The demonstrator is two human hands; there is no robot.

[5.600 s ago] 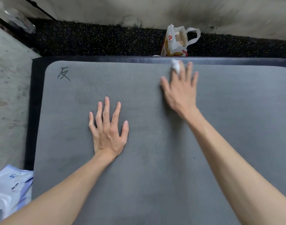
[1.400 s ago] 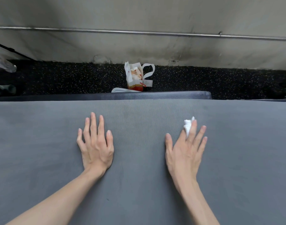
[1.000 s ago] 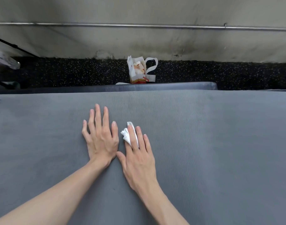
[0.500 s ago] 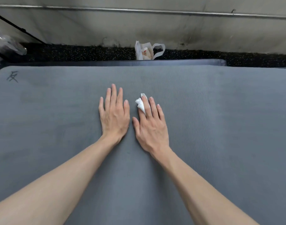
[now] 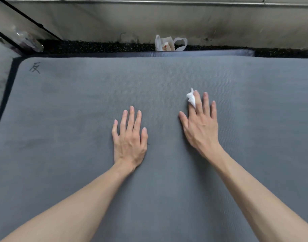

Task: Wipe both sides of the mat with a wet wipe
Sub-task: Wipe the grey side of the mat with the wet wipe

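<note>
A grey mat (image 5: 79, 119) is seen from above, spread flat on the floor and filling most of the view. A handwritten mark (image 5: 34, 67) sits near its corner at about 10 o'clock. A darker mat edge (image 5: 202, 53) shows beyond its far side.

The left hand (image 5: 129, 138) is laid flat on the mat near the centre, fingers straight and together, nothing held. The right hand (image 5: 200, 124) is laid flat toward 2 o'clock from it, apart from it; its fingers are straight, and a small crumpled white wet wipe (image 5: 191, 99) is pressed under the fingertips, part of it sticking out beside the index finger.

At 12 o'clock, past the mat, a small white paper bag (image 5: 164, 44) stands on dark speckled flooring (image 5: 97, 47) against a wall.

Judged from this, one face is being wiped. No clear wet streaks can be made out, so how much is covered cannot be told. Whether the other face is done cannot be told.
</note>
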